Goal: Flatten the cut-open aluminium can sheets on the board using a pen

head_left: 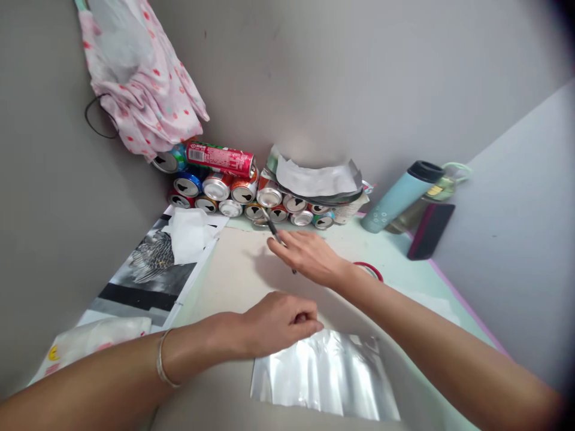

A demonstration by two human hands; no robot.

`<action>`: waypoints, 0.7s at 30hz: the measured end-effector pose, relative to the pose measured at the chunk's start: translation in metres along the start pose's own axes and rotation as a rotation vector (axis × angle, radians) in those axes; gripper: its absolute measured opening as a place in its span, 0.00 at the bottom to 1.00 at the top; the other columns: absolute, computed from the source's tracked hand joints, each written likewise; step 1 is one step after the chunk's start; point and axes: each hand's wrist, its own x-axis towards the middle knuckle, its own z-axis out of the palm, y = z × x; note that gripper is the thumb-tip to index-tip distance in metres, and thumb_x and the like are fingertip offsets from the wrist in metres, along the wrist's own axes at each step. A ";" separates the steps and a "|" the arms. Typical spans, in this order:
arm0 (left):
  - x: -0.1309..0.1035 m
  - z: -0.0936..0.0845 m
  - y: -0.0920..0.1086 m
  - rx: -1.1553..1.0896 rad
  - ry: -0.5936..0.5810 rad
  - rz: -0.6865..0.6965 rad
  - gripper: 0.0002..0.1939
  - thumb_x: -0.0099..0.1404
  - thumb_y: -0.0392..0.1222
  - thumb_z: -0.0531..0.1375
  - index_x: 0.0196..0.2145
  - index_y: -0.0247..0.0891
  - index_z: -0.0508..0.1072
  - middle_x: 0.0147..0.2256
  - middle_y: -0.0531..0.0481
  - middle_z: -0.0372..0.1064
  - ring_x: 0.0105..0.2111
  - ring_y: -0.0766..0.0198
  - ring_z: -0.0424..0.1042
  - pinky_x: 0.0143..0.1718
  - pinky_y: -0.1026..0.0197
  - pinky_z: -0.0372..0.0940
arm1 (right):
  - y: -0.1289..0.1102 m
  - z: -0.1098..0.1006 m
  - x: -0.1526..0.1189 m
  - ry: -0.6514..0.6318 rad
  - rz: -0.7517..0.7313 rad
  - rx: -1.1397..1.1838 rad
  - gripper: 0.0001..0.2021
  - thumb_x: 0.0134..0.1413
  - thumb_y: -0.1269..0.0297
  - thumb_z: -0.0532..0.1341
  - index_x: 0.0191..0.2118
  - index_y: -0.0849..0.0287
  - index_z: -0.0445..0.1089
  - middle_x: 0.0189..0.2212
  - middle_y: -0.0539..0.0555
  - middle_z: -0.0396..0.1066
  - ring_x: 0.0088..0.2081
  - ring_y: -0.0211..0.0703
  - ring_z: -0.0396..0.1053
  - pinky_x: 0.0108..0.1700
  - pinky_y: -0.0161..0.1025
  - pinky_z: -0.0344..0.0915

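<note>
A shiny silver metal sheet (326, 377) lies near the front of the table. My left hand (285, 323) is closed at the sheet's upper left edge, fingers curled in; what they hold, if anything, is hidden. Farther back, my right hand (308, 254) is closed on a dark pen-like tool (272, 226), which slants up and to the left toward the cans. The beige board (233, 257) spreads beneath both hands.
Stacked drink cans (242, 191) line the back wall, with folded paper (314, 179) on top. A blue bottle (399, 197) and a dark box (430, 231) stand at the right. White tissue (187, 236) lies on a bird picture (148, 263); a red ring (372, 269) sits behind my right forearm.
</note>
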 end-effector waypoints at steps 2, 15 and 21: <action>-0.001 -0.001 0.000 0.023 0.004 0.003 0.14 0.68 0.43 0.60 0.25 0.38 0.66 0.22 0.60 0.60 0.25 0.69 0.57 0.27 0.63 0.49 | 0.008 0.014 0.027 -0.045 -0.032 -0.001 0.13 0.70 0.79 0.49 0.51 0.63 0.68 0.44 0.63 0.74 0.35 0.47 0.74 0.33 0.41 0.60; 0.000 -0.004 0.001 0.054 -0.025 -0.002 0.14 0.68 0.44 0.59 0.25 0.39 0.64 0.23 0.59 0.60 0.25 0.68 0.58 0.28 0.63 0.49 | 0.021 0.036 0.047 -0.078 -0.001 0.052 0.11 0.70 0.80 0.51 0.48 0.66 0.68 0.39 0.61 0.74 0.35 0.47 0.74 0.32 0.39 0.56; 0.000 -0.005 0.004 0.059 -0.035 -0.014 0.14 0.68 0.43 0.59 0.25 0.39 0.64 0.23 0.59 0.60 0.26 0.68 0.59 0.29 0.64 0.50 | 0.017 0.014 -0.005 0.091 0.131 0.133 0.12 0.72 0.76 0.51 0.41 0.61 0.70 0.33 0.54 0.72 0.30 0.42 0.69 0.31 0.38 0.56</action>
